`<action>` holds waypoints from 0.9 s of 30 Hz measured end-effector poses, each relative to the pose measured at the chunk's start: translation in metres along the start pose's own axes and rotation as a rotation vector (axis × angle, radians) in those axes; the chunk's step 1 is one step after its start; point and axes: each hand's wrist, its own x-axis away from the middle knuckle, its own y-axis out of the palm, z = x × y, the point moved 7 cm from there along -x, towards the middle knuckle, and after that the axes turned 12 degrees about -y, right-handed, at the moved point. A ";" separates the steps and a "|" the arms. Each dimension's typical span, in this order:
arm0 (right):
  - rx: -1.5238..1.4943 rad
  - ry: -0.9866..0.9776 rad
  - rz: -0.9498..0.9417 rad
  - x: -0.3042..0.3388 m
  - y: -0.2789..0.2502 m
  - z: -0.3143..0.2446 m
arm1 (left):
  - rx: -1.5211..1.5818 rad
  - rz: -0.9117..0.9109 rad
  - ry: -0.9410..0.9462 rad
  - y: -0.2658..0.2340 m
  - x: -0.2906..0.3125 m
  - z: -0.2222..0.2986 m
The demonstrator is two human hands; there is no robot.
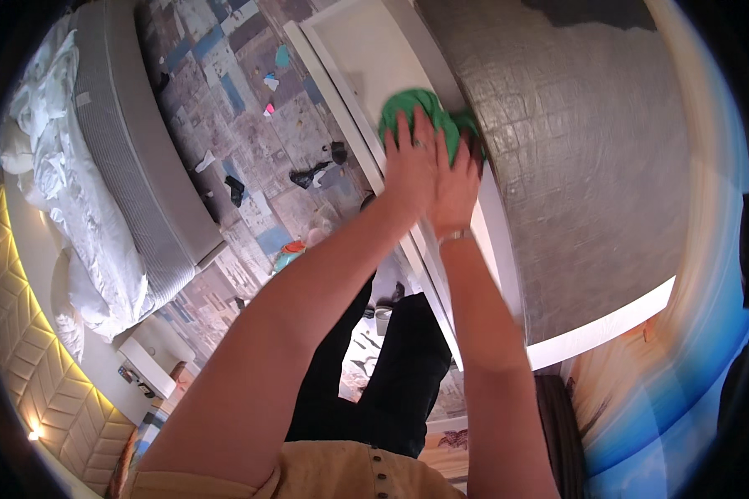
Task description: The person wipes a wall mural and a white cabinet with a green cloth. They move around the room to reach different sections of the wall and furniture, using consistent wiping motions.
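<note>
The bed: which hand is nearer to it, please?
Left. The left hand, on the green cloth, is toward the bed; the right hand, beside it, is farther to the right.

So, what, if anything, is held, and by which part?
A green cloth, with the left hand over its near part and the right hand at its right; whether the fingers grip it can't be told.

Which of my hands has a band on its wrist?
Your right hand: a thin, light band circles that wrist, while the left hand, farther left on the green cloth, shows a bare wrist.
</note>
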 end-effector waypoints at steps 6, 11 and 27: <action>0.191 0.033 0.134 0.039 -0.007 -0.018 | 0.015 0.095 0.134 0.021 0.021 0.005; 0.224 -0.060 0.165 -0.066 0.000 -0.018 | -0.035 0.066 0.004 -0.021 -0.064 -0.039; 0.139 -0.153 0.154 -0.122 0.012 -0.064 | -0.051 0.186 0.060 -0.039 -0.102 -0.081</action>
